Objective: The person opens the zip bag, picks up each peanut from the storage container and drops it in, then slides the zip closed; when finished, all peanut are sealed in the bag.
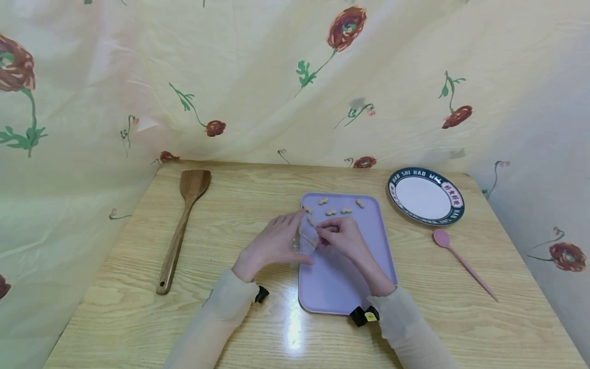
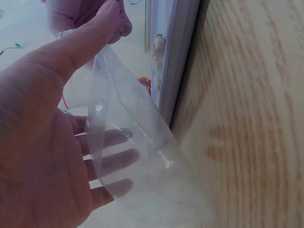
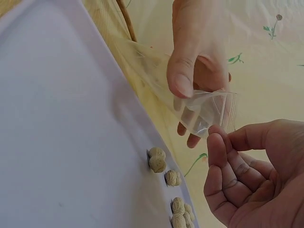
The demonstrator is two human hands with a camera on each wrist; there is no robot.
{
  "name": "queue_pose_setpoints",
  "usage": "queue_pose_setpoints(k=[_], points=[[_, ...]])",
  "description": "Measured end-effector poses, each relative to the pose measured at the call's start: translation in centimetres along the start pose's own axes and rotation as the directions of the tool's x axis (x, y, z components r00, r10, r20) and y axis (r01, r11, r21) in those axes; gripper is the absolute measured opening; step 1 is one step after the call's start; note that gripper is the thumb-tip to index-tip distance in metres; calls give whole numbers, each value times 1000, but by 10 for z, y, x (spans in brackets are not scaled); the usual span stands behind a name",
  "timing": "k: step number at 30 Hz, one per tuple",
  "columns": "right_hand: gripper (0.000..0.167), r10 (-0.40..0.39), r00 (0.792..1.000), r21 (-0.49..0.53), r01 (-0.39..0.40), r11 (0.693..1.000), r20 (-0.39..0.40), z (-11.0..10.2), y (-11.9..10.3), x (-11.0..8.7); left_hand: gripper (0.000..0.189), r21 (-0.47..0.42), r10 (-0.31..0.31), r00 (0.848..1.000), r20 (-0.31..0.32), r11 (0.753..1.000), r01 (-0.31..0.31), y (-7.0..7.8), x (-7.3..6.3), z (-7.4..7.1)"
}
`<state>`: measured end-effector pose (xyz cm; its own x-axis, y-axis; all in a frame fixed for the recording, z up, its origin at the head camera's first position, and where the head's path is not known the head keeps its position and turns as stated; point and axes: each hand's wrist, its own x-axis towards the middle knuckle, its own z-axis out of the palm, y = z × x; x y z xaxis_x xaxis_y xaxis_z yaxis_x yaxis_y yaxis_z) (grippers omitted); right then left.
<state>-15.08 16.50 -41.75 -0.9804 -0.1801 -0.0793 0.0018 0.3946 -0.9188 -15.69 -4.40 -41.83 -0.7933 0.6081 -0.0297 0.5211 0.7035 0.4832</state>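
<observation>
A clear zip-top plastic bag (image 1: 308, 241) is held up over the left side of a lilac tray (image 1: 338, 287). My right hand (image 1: 344, 238) pinches the edge of the bag's mouth between thumb and forefinger, as the right wrist view shows. My left hand (image 1: 275, 242) is around the bag, its thumb in front near the mouth and its spread, straight fingers behind the film (image 2: 137, 118). No contents show inside the bag. Several unshelled peanuts (image 1: 346, 210) lie at the tray's far end, some also visible in the right wrist view as peanuts (image 3: 157, 160).
A wooden spatula (image 1: 184, 215) lies on the left of the wooden table (image 1: 115, 287). To the right are a white plate with a dark patterned rim (image 1: 424, 198) and a pink spoon (image 1: 465, 264). Flowered cloth (image 1: 258, 77) hangs behind the table.
</observation>
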Motion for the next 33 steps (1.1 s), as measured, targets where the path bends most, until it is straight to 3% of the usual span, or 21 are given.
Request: queue_pose_setpoints(k=[12, 20, 26, 33], points=[[20, -39, 998, 1, 39, 999, 43, 4, 5, 1, 104, 39, -22, 999, 26, 999, 21, -2, -1, 0], [22, -67, 996, -80, 71, 994, 57, -4, 4, 3, 100, 21, -40, 998, 41, 999, 40, -4, 0, -3], [22, -68, 997, -116, 73, 991, 39, -21, 4, 6, 100, 26, -39, 998, 44, 999, 38, -3, 0, -5], [16, -208, 978, -275, 194, 942, -21, -63, 12, 27, 100, 10, -38, 998, 46, 999, 37, -5, -3, -7]])
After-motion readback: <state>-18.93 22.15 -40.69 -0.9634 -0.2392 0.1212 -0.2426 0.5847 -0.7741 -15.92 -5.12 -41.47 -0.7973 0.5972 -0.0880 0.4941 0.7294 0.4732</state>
